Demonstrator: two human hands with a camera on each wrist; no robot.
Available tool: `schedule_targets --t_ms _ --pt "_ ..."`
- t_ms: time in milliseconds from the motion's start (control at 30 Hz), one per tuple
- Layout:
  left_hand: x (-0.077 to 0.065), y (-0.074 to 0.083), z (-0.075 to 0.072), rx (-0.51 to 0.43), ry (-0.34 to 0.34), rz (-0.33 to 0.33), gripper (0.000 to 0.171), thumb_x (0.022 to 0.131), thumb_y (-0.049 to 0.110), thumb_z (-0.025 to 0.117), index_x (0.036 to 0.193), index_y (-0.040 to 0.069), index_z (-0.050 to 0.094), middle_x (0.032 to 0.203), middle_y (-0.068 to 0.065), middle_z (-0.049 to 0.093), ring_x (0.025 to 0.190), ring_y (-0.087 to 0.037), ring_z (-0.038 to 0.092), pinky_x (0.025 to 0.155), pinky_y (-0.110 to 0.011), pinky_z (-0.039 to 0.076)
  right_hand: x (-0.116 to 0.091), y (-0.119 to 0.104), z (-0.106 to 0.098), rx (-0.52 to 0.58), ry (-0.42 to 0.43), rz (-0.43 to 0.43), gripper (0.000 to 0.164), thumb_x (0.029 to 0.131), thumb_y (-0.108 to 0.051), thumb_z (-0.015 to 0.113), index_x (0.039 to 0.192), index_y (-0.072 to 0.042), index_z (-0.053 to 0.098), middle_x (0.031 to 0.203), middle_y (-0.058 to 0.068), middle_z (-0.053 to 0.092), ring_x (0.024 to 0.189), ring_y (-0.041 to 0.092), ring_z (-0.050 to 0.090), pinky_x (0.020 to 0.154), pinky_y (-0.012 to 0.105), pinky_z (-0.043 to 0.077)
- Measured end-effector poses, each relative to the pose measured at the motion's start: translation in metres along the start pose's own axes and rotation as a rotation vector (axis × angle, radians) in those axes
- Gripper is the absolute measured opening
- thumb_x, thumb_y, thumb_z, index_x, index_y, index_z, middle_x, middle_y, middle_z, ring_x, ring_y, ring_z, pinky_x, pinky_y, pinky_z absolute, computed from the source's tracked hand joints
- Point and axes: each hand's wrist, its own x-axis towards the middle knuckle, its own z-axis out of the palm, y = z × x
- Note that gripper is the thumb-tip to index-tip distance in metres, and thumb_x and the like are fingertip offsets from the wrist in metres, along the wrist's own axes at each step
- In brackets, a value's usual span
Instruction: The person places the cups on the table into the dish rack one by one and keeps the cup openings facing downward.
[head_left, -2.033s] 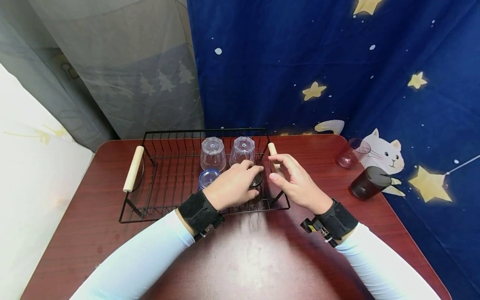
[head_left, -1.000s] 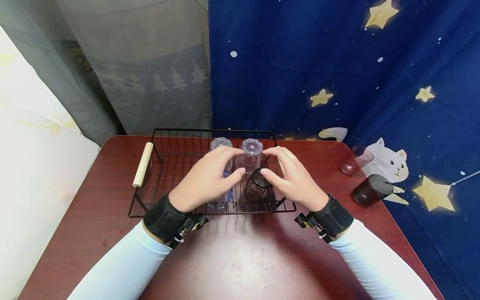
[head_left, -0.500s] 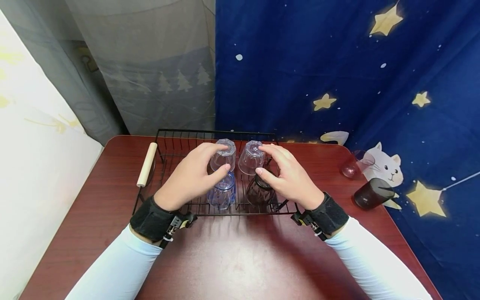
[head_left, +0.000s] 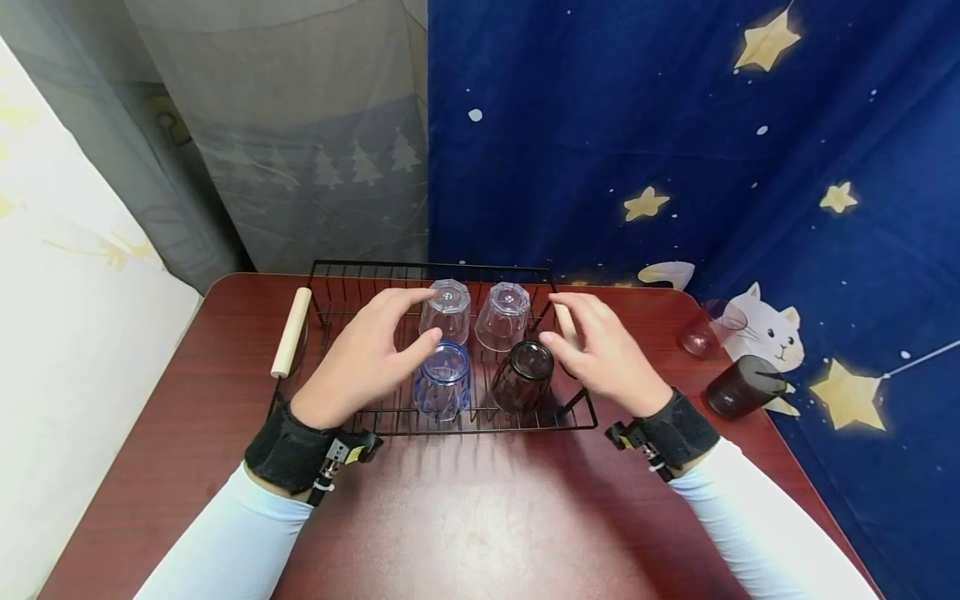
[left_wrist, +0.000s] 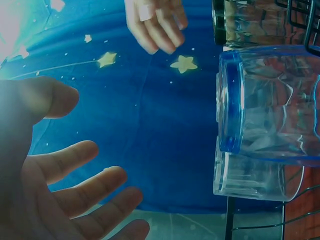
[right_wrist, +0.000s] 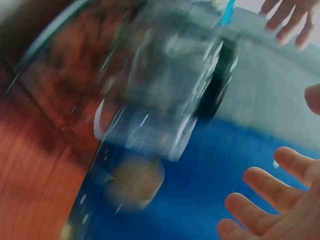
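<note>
Blue glass [head_left: 442, 385] and dark glass [head_left: 520, 385] sit side by side at the front of the rack [head_left: 480, 431], two clear glasses [head_left: 504, 321] just behind them. Moments ago we saw the left grip [head_left: 363, 354] at the dark glass; now it has swung back left and the right grip [head_left: 603, 354] has drawn off rightward, both spread and holding nothing, so we judge those four settled. Farther right on the desk [head_left: 480, 517] we find a pink glass [head_left: 697, 337] and a black cup [head_left: 738, 388].

Glossy glasses [head_left: 442, 385], black metal rack [head_left: 480, 431]
</note>
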Motion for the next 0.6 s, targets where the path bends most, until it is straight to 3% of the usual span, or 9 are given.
schedule_targets --t_ms 333,600 --pt "-0.006 -0.002 0.0 -0.003 -0.005 -0.03 0.057 0.099 0.043 0.059 0.15 0.02 0.046 0.151 -0.005 0.045 0.139 -0.025 0.045 0.108 -0.054 0.041 -0.035 0.09 -0.025 -0.182 0.054 0.212 0.057 0.098 -0.039 0.061 0.138 0.0 0.052 0.136 0.028 0.053 0.128 0.048 0.046 0.104 0.062 0.034" --pt "-0.008 0.002 0.005 -0.009 -0.002 -0.004 0.055 0.099 0.043 0.059 0.148 0.02 0.047 0.15 -0.003 0.046 0.138 -0.023 0.045 0.107 -0.052 0.042 -0.071 0.158 -0.052 -0.352 0.058 0.389 0.055 0.096 -0.042 0.06 0.127 0.003 0.057 0.114 0.032 0.058 0.106 0.051 0.054 0.085 0.065 0.041"
